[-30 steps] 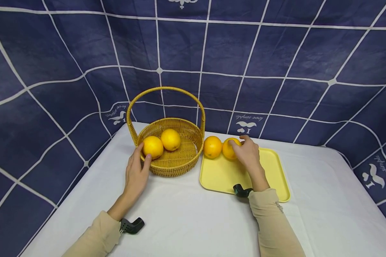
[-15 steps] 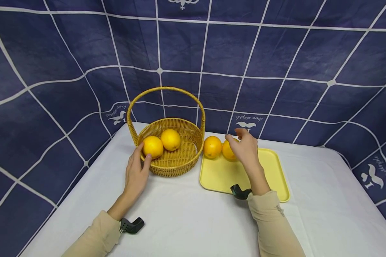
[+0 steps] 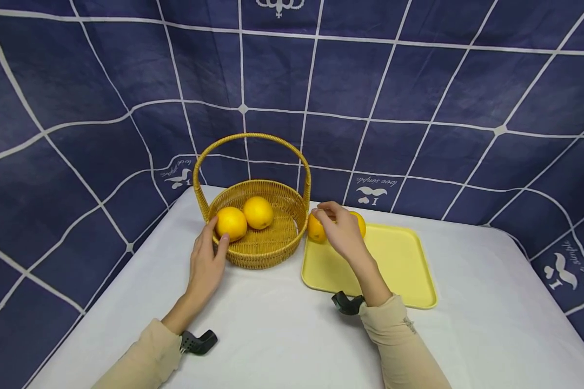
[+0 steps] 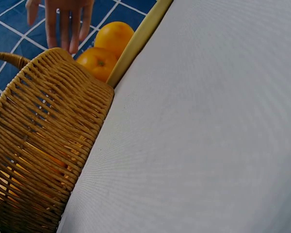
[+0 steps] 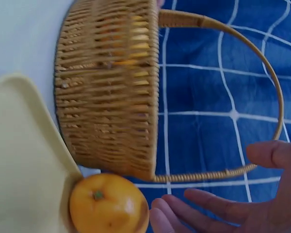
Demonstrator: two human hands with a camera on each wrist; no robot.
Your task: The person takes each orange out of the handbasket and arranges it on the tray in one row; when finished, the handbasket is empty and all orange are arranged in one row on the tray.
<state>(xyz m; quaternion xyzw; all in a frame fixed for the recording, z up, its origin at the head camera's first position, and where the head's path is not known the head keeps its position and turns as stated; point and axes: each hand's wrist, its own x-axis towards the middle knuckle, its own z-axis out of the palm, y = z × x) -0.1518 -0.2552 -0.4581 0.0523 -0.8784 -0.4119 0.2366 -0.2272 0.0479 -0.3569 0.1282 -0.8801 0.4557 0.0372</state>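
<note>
The left hand (image 3: 205, 265) lies on the white-clothed desk (image 3: 282, 335) against the near left wall of the wicker basket (image 3: 267, 254), fingers straight and relaxed, their tips touching the basket's rim beside the nearer orange (image 3: 231, 223); a second basket orange (image 3: 258, 212) sits just behind it, the two close together — whether they touch I cannot tell; the basket's hooped handle (image 3: 251, 136) stands upright over both. Just right of the basket lies the yellow tray (image 3: 399, 265), its left edge near the basket wall; at its far left corner sits the left tray orange (image 3: 315, 229), with the right hand (image 3: 338, 229) spread above it, fingers open and gripping nothing — the right wrist view shows them just beside the fruit; behind the hand the right tray orange (image 3: 360, 222) peeks out, mostly hidden.
</note>
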